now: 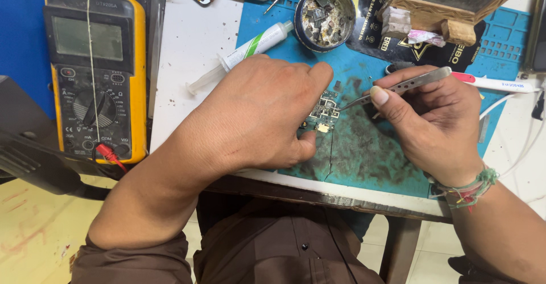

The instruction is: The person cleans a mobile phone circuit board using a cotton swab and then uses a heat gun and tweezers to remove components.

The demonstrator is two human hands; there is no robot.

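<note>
Small circuit board (pixel 324 112): lay on teal mat (pixel 369 147), pinned by left hand (pixel 256 116), grip closed on its edge. Right hand (pixel 432 119) pinched tweezers (pixel 398 86), tips at board; steady, light touch advisable.

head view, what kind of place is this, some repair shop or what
Most likely a small electronics repair bench. The left hand steadies a small circuit board on a stained blue work mat while the right hand works it with metal tweezers; a yellow multimeter sits alongside.

Left hand (pixel 256 113) pinned small circuit board (pixel 324 112) on teal mat (pixel 369 153); right hand (pixel 432 122) held metal tweezers (pixel 398 87) to it
</note>
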